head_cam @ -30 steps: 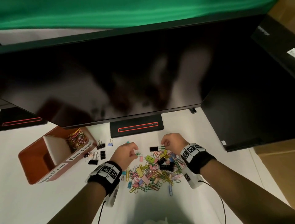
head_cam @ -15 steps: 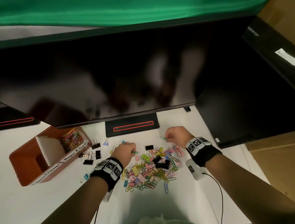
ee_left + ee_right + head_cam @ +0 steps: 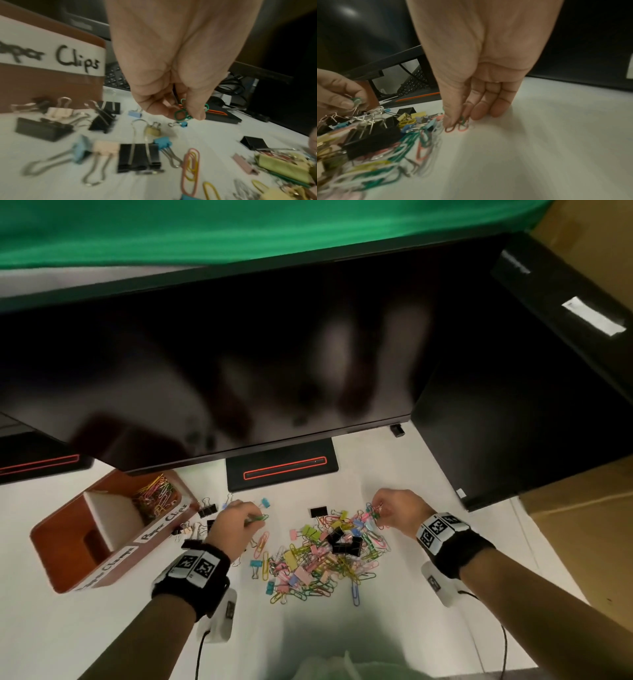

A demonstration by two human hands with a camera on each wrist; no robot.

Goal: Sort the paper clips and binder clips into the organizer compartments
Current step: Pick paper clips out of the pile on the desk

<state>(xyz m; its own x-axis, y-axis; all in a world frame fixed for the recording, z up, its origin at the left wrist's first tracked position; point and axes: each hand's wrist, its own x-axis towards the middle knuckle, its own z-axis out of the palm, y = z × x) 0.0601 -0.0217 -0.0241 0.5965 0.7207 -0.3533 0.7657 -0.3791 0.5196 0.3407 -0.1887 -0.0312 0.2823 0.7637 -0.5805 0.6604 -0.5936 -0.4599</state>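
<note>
A mixed pile of coloured paper clips and binder clips point(image 3: 322, 556) lies on the white desk. My left hand point(image 3: 236, 520) hovers at the pile's left edge and pinches green paper clips point(image 3: 182, 115) between thumb and fingers. At the pile's far right edge my right hand point(image 3: 394, 510) pinches red and green paper clips point(image 3: 461, 125) that touch the desk. The brown organizer point(image 3: 68, 559) stands at the left; its far compartment, labelled "Paper Clips", holds several paper clips point(image 3: 156, 496). Several binder clips point(image 3: 139, 157) lie between the organizer and the pile.
A large dark monitor point(image 3: 239, 354) overhangs the desk, its stand base point(image 3: 281, 470) just behind the pile. A second black monitor point(image 3: 531, 405) stands at the right. Cables trail from both wrist units towards me. Bare desk lies to the right of the pile.
The right hand has shifted right, from the pile's far middle to its far right edge, and picked up more paper clips. The left hand stays at the pile's left, still pinching green clips.
</note>
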